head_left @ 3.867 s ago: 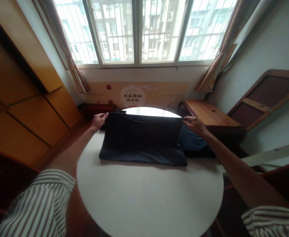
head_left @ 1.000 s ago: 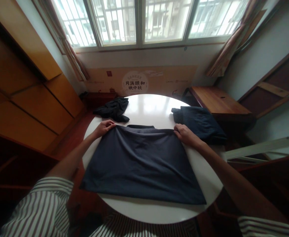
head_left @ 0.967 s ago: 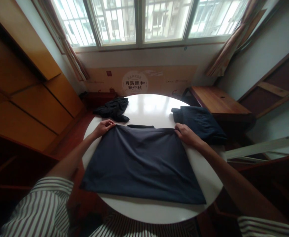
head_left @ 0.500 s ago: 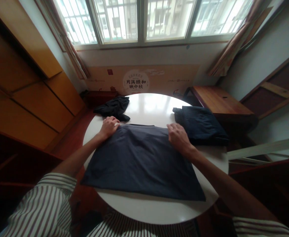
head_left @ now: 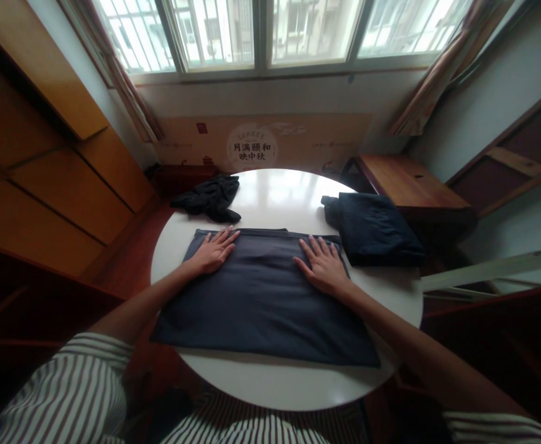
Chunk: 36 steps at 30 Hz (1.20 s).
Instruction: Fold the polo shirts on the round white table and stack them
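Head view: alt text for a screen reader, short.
The left hand and right hand lie flat, fingers spread, on a dark navy garment spread on a round white table. A crumpled black cloth and a folded dark navy cloth lie beyond it.

There are two bare hands, one left hand (head_left: pixel 212 254) and one right hand (head_left: pixel 322 266). One round white table (head_left: pixel 275 197) carries three dark cloth garments: one flat navy garment (head_left: pixel 261 314), one crumpled black garment (head_left: pixel 208 198) and one folded navy garment (head_left: pixel 372 228). There is also one brown wooden table (head_left: pixel 406 182) and one four-paned window (head_left: pixel 312 31).
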Each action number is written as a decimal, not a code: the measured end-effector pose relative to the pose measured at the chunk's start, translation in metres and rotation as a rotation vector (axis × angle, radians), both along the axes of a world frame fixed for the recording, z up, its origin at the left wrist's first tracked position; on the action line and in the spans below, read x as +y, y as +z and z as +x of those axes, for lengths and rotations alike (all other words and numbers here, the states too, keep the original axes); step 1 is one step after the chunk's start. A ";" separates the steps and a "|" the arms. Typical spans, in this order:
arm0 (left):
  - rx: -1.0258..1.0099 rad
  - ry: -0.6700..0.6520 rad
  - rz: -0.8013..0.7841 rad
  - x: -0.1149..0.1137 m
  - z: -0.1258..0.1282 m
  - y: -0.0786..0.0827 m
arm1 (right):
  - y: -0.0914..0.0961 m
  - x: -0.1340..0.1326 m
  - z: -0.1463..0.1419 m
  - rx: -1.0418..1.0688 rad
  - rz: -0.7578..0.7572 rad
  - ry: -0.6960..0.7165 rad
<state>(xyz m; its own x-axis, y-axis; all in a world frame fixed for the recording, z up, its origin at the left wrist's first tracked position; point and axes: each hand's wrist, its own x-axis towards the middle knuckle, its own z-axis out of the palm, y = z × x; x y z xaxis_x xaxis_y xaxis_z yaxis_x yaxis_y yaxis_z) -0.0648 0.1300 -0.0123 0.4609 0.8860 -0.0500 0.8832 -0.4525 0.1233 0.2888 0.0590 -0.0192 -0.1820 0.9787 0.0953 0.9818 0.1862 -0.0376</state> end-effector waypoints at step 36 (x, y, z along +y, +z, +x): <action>-0.058 0.062 0.008 -0.006 0.012 0.001 | 0.004 0.023 -0.023 0.100 -0.050 0.057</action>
<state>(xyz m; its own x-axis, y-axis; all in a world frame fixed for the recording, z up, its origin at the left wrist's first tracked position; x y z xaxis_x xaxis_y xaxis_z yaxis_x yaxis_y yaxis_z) -0.0524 0.1242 -0.0115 0.4067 0.9134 -0.0175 0.9011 -0.3980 0.1720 0.2659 0.0823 -0.0155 -0.2291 0.9711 0.0674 0.9607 0.2367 -0.1451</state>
